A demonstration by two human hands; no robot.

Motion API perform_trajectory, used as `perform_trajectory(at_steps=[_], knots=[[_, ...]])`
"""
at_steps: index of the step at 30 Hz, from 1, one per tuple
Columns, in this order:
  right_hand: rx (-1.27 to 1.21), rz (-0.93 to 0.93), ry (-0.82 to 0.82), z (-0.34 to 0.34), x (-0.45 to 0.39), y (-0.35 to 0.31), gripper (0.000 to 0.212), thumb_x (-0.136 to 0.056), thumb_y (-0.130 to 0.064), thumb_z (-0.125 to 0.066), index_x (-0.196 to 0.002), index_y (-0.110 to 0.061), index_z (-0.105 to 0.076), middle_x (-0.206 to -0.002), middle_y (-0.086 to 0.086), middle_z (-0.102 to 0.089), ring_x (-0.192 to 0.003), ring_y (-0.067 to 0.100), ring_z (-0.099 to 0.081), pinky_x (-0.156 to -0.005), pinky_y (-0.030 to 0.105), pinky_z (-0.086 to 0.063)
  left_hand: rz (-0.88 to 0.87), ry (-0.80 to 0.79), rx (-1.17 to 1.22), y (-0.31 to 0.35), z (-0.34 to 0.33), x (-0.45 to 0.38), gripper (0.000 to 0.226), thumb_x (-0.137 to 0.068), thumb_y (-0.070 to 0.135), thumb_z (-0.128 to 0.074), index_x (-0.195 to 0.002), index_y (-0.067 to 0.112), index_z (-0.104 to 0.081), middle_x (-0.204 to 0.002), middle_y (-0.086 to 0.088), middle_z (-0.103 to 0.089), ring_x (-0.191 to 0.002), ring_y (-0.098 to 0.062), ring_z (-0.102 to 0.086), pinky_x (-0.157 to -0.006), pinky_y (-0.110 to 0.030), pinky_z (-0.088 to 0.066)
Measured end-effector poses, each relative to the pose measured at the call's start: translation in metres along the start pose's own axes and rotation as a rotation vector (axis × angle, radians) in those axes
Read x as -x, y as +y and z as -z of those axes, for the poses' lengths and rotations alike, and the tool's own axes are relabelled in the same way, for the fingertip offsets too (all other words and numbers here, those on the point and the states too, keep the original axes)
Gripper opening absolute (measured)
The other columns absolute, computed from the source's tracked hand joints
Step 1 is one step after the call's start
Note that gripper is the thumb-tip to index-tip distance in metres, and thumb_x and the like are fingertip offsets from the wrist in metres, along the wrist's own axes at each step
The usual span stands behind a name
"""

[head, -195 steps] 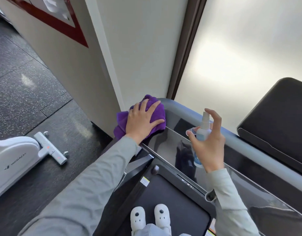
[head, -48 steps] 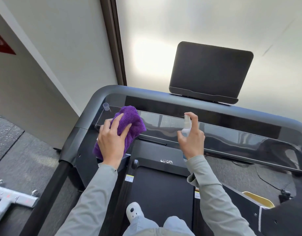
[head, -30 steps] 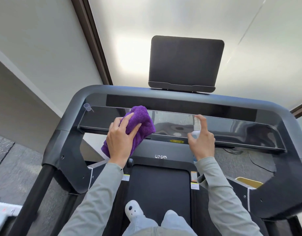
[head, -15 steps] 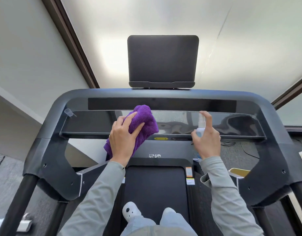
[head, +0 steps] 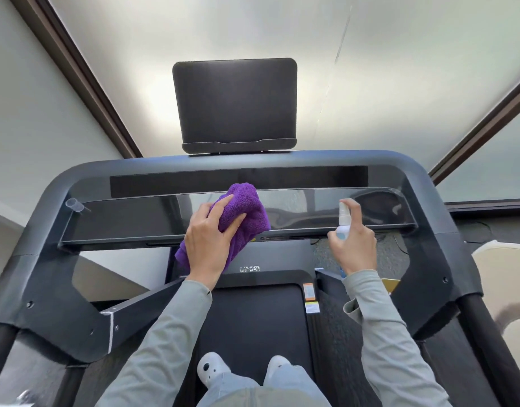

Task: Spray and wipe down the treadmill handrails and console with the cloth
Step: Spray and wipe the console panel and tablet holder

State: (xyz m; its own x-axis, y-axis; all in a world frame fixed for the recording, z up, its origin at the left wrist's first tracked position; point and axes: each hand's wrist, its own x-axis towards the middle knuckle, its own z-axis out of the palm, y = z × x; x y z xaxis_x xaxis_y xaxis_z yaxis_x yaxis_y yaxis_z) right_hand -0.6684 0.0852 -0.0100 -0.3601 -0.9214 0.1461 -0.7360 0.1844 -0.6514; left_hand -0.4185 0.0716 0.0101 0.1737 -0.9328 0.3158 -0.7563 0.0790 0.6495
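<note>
Left hand (head: 210,242) presses the soft, bunched purple cloth (head: 241,212) on the glossy console (head: 305,207); right hand (head: 354,245) grips a light, probably plastic, spray bottle (head: 343,221), forefinger on top

The left hand (head: 210,245) covers the middle of the purple cloth (head: 244,212), and the cloth in turn hides a stretch of the glossy console panel (head: 129,218) beneath it. Most of the spray bottle (head: 343,221) is buried in the right hand (head: 355,245) — only the nozzle and a bit of pale blue body show. Both handrails (head: 0,348) run off the bottom edge, and the white shoes (head: 211,368) are half hidden by the trouser legs.
</note>
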Motion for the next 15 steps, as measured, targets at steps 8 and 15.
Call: perform_trajectory(at_steps=[8, 15], knots=[[0.061, -0.079, 0.126, 0.035, -0.014, 0.034, 0.062, -0.080, -0.003, -0.063, -0.135, -0.025, -0.043, -0.069, 0.007, -0.049, -0.063, 0.032, -0.043, -0.065, 0.035, -0.033, -0.038, -0.032, 0.020, 0.027, -0.026, 0.004, 0.040, -0.085, 0.037, -0.072, -0.123, 0.023, -0.067, -0.099, -0.003, -0.063, -0.092, -0.025, -0.060, -0.077, -0.035, -0.046], [-0.001, -0.188, 0.221, 0.043, -0.032, 0.056, 0.056, -0.080, -0.002, -0.063, -0.130, -0.021, -0.047, -0.078, 0.012, -0.056, -0.069, 0.031, -0.049, -0.072, 0.033, -0.034, -0.050, -0.055, 0.026, 0.040, -0.036, 0.012, 0.041, -0.085, 0.036, -0.072, -0.123, 0.022, -0.067, -0.095, -0.004, -0.062, -0.089, -0.026, -0.059, -0.077, -0.036, -0.047]])
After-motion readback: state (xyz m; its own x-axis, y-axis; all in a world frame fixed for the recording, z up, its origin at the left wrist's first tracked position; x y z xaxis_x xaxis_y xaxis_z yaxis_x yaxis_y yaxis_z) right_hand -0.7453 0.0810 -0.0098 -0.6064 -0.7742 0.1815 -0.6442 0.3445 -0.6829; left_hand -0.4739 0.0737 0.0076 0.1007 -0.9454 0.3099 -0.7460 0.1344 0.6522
